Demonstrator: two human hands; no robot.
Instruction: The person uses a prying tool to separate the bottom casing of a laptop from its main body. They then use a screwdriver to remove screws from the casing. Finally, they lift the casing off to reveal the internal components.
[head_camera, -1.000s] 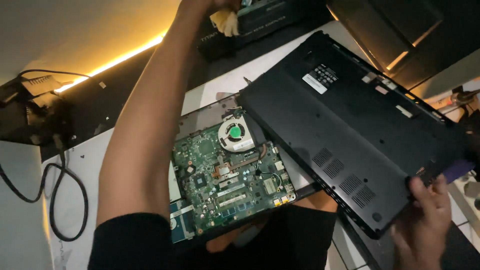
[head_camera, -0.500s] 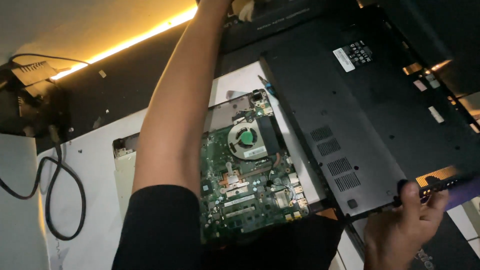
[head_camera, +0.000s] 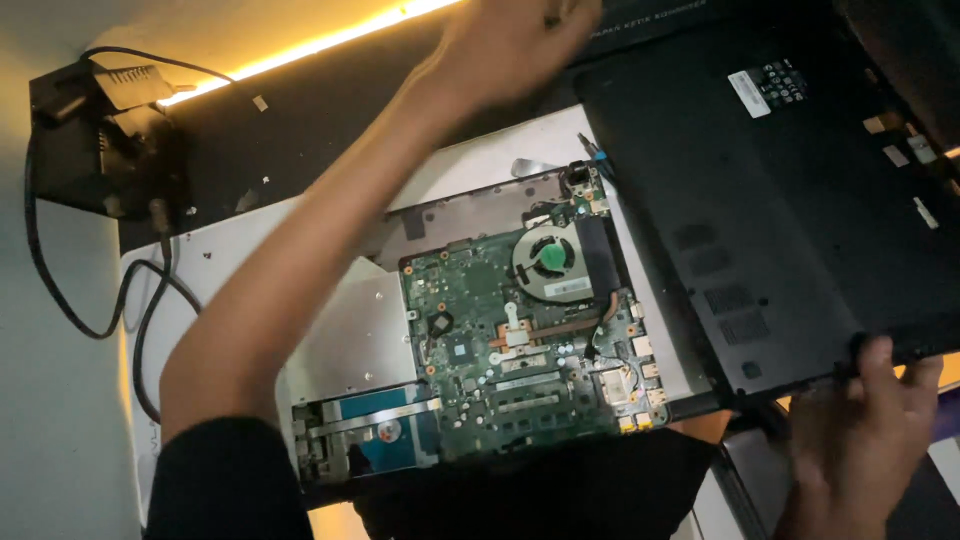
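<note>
An opened laptop lies on a white table (head_camera: 225, 265), showing its green motherboard (head_camera: 480, 350), a round fan (head_camera: 550, 262) and a blue hard drive (head_camera: 385, 432). To the right of it, tilted, is the laptop's black bottom cover (head_camera: 780, 200). My right hand (head_camera: 860, 430) grips the cover's near edge at the lower right. My left arm reaches across the laptop, and my left hand (head_camera: 510, 45) is blurred near the cover's far left corner. Whether that hand holds anything does not show.
A black box (head_camera: 100, 150) with a pale plug on top sits at the far left, and black cables (head_camera: 60, 300) loop down from it. A yellow light strip (head_camera: 300, 48) runs along the back. Dark flat items lie beyond the cover.
The bottom cover has swung further right, off the laptop, baring more of the board and the hard drive. My left hand has drawn back from the far side. My right hand keeps its hold.
</note>
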